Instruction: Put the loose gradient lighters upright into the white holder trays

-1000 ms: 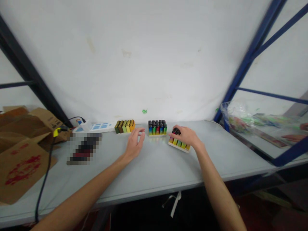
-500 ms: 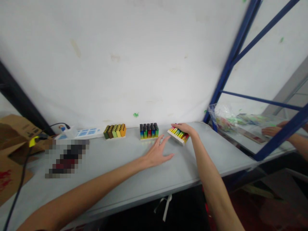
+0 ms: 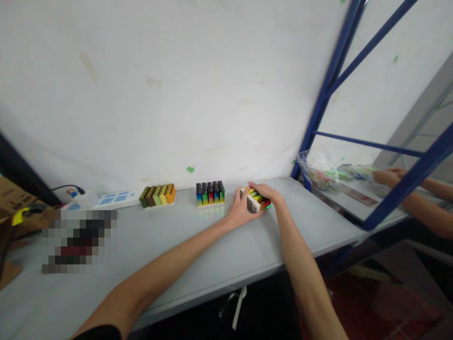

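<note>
Both hands are round a white tray of shiny multicoloured lighters (image 3: pixel 254 204), tipped on its side so its pale, slotted underside faces left. My left hand (image 3: pixel 239 211) grips the tray's left and lower end, thumb up along the side. Over the top and right side curls my right hand (image 3: pixel 268 192), partly hiding the lighters. To the left, a tray of rainbow lighters with black tops (image 3: pixel 210 194) stands upright. Farther left is another tray of lighters in green, brown, yellow and orange (image 3: pixel 157 196).
A white power strip (image 3: pixel 116 199) lies by the wall, near a cardboard box (image 3: pixel 16 200) and a blurred-out patch (image 3: pixel 79 243). A blue metal frame (image 3: pixel 318 111) rises at right. Beyond it are a clear plastic bag (image 3: pixel 320 172) and another person's arms (image 3: pixel 412 196).
My left hand has moved from open above the table to the tray and closed on it. The tray has turned so its underside shows. The view has shifted slightly right.
</note>
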A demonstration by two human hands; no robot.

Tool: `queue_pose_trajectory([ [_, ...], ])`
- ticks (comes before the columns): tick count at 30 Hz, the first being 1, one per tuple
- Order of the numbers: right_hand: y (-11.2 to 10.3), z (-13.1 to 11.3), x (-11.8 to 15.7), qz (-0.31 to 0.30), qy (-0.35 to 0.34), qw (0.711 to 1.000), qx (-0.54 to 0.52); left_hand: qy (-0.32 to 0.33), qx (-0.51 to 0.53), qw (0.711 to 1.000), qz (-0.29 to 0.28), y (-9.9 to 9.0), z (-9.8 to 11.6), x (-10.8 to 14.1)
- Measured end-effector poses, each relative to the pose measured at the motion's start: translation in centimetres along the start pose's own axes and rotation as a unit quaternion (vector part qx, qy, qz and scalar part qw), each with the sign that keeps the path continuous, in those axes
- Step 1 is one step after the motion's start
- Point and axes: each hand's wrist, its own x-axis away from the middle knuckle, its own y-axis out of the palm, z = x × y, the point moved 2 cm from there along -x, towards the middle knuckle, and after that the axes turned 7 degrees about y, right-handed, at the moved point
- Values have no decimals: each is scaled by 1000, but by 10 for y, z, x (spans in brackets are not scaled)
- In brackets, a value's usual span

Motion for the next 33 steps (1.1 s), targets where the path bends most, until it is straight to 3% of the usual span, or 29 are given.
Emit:
queue_pose_trajectory([
  [9,-4,-6,12,92,9,989,118,5,-2,1000,-31,-2,-1,-1],
  [16,-7,-2,20,155,17,976,149,5,-12,999,-41,-1,0,-4],
  [23,7,-15,18,88,-87,982,142,-24,36,999,-20,0,-5,-5],
  [27,7,-10,13,65,-98,984,135,-32,34,998,-32,1,-10,-6],
  [33,1,3,6,80,-105,985,108,-28,26,999,-28,4,-15,-4],
])
